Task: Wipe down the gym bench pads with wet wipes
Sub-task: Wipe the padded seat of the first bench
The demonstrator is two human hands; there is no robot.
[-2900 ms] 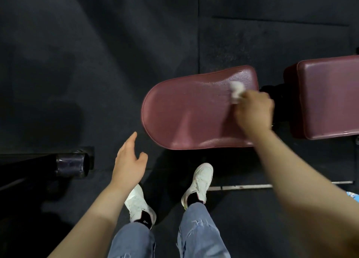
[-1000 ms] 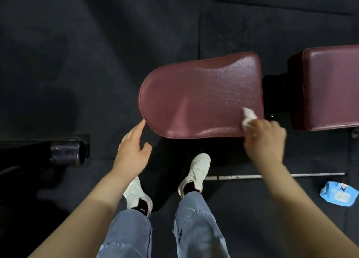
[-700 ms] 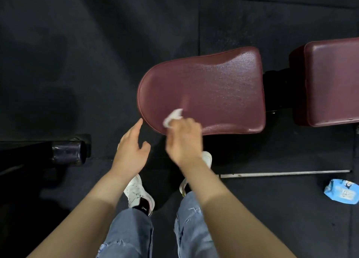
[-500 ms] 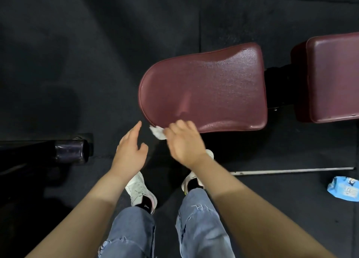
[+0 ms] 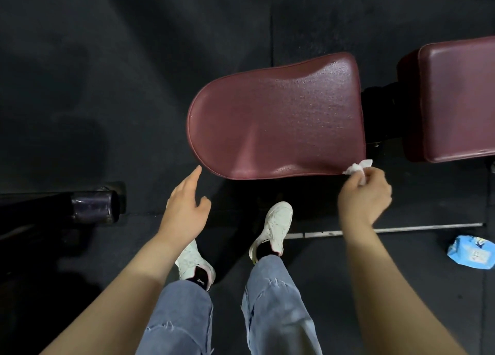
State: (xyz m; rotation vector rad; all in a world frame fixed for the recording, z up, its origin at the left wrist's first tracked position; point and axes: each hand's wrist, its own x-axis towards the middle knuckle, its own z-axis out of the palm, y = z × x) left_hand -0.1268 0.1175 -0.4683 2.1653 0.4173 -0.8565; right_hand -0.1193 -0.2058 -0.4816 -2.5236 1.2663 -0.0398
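- The right hand (image 5: 364, 194) has its fingers curled around a crumpled white wet wipe (image 5: 357, 167), pinching it so a tuft sticks out above the knuckles.
- The wipe touches the near right corner of the maroon seat pad (image 5: 276, 119), right on the piped edge where the top rolls over to the side.
- The seat pad lies ahead and to the left of that hand. Its long axis runs left to right in the head view: the rounded nose is at the left, the squared end at the right.
- The second pad (image 5: 460, 103), same maroon, sits to the right of the seat pad across a dark gap. It is up and to the right of the wipe, near but not touching it.
- The left hand (image 5: 187, 210) is empty, fingers straight and loosely spread. It hovers just short of the rounded nose; one fingertip is close to the rim, though contact cannot be confirmed.
- Judgement: the right hand is the nearer one to both pads, and it alone carries the wipe, so the next stroke is its job. A sweep leftward along the near edge follows the long axis; reaching right across the gap starts the second pad.
- The seat pad's top shows a speckled sheen, probably moisture.
- A blue wipes packet (image 5: 471, 253) lies on the black floor (image 5: 107, 73), well to the right.
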